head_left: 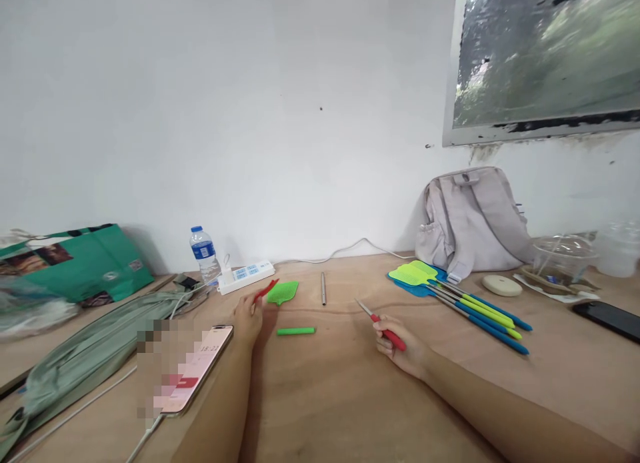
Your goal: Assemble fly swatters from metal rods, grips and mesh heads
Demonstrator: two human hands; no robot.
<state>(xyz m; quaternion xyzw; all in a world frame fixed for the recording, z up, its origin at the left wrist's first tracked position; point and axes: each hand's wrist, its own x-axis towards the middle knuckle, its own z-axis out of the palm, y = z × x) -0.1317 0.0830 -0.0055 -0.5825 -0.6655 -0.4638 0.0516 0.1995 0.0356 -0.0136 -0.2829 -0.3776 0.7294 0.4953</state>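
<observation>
My right hand is closed round the red handle of a small knife, its narrow grey pointed end aimed up and left. At left, my left hand grips a slim red piece whose exact kind I cannot make out. Beside that hand lies a green fly swatter head. Between the two hands are a short metal tube and a green handle tube, both flat on the table and separate from the head.
Several yellow and blue fly swatters lie at right, before a grey backpack. A phone with a cable, a power strip and a water bottle are at left. A plastic cup stands far right.
</observation>
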